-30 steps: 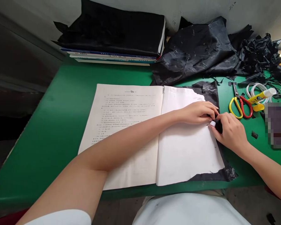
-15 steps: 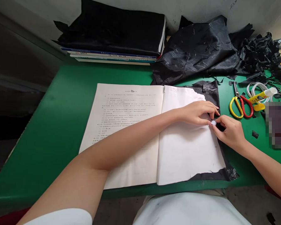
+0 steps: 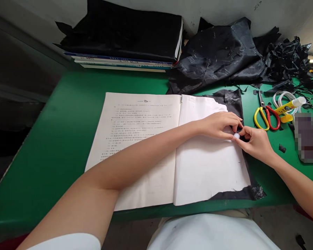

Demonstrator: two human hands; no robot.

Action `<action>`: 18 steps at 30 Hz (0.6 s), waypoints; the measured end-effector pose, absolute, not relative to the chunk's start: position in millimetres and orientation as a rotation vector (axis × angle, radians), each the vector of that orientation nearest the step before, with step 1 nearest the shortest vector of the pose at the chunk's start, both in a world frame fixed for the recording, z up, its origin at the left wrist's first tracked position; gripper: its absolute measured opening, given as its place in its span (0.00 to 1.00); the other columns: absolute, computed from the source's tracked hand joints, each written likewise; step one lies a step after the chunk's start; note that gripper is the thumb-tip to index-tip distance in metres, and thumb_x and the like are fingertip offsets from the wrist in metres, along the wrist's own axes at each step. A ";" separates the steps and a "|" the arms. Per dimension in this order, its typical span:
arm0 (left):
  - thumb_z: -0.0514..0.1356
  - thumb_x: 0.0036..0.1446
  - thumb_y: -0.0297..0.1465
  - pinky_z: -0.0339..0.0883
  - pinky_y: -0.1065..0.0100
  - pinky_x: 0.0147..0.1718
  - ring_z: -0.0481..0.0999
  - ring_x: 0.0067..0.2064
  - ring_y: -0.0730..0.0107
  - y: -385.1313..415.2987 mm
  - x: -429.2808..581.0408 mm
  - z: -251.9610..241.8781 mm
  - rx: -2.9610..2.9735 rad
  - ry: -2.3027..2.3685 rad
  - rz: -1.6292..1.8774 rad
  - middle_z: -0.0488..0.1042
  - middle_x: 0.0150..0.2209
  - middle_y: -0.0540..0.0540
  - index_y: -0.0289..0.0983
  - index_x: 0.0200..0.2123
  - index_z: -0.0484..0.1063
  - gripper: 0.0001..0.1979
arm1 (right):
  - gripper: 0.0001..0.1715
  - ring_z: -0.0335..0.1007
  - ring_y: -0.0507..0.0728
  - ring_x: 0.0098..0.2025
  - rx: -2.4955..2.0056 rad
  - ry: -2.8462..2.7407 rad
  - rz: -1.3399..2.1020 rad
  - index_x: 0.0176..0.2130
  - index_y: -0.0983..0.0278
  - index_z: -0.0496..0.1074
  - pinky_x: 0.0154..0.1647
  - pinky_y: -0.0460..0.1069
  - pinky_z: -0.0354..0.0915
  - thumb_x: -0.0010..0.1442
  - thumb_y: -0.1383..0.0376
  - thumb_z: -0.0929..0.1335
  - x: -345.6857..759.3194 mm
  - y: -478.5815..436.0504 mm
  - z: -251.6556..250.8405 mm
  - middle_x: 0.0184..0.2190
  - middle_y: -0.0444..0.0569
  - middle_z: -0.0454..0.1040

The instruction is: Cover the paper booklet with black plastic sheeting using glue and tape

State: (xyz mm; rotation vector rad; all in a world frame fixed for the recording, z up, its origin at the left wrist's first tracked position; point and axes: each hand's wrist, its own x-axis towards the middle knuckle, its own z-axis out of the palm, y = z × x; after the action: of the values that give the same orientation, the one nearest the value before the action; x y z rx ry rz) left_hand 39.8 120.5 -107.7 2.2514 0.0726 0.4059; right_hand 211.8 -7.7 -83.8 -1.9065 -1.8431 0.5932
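An open booklet [image 3: 146, 139] lies on the green table [image 3: 67, 132], with a blank white right page [image 3: 208, 166] over a black sheet [image 3: 234, 100] that sticks out at the right and bottom edges. My left hand [image 3: 219, 125] rests on the page's right edge, fingers curled and pressing down. My right hand [image 3: 255, 142] meets it there, fingers pinched on the black sheet's edge. A small white object [image 3: 236, 136] shows between the two hands; what it is I cannot make out.
Yellow-and-red scissors [image 3: 266, 116], a glue stick [image 3: 289, 106] and white tape rings [image 3: 284, 99] lie at the right. Crumpled black sheets [image 3: 219, 55] and black scraps [image 3: 289, 62] fill the back right. A stack of books under black material [image 3: 125, 38] stands at the back.
My right hand has slid slightly up along the page's right edge, closer to my left hand. The left hand has barely moved.
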 end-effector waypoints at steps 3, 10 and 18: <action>0.63 0.58 0.38 0.66 0.57 0.58 0.71 0.62 0.55 121.7 40.5 -109.2 2.240 0.066 0.384 0.79 0.51 0.40 0.37 0.34 0.74 0.09 | 0.21 0.49 0.48 0.19 -1.929 -1.832 0.642 0.24 0.62 0.67 0.22 0.46 0.47 0.53 0.48 0.68 212.3 -6.8 -81.7 0.14 0.39 0.57; 0.64 0.59 0.38 0.66 0.57 0.58 0.71 0.63 0.55 123.1 41.0 -109.3 2.206 0.073 0.372 0.79 0.50 0.41 0.38 0.34 0.75 0.09 | 0.27 0.49 0.48 0.19 -1.903 -1.837 0.677 0.24 0.62 0.65 0.22 0.46 0.46 0.55 0.42 0.68 214.2 -5.7 -81.6 0.14 0.39 0.56; 0.64 0.59 0.40 0.65 0.58 0.58 0.71 0.63 0.56 121.9 40.6 -107.1 2.190 0.094 0.349 0.80 0.50 0.41 0.39 0.34 0.75 0.10 | 0.30 0.48 0.48 0.19 -1.875 -1.839 0.660 0.23 0.61 0.62 0.21 0.46 0.45 0.55 0.40 0.68 214.5 -4.8 -82.2 0.14 0.38 0.55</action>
State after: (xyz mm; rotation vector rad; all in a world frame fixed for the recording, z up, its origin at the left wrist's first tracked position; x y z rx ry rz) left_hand 40.6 121.9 -107.1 2.1899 0.0942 0.3489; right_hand 214.5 -4.8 -82.2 -1.8754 -1.8395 0.6600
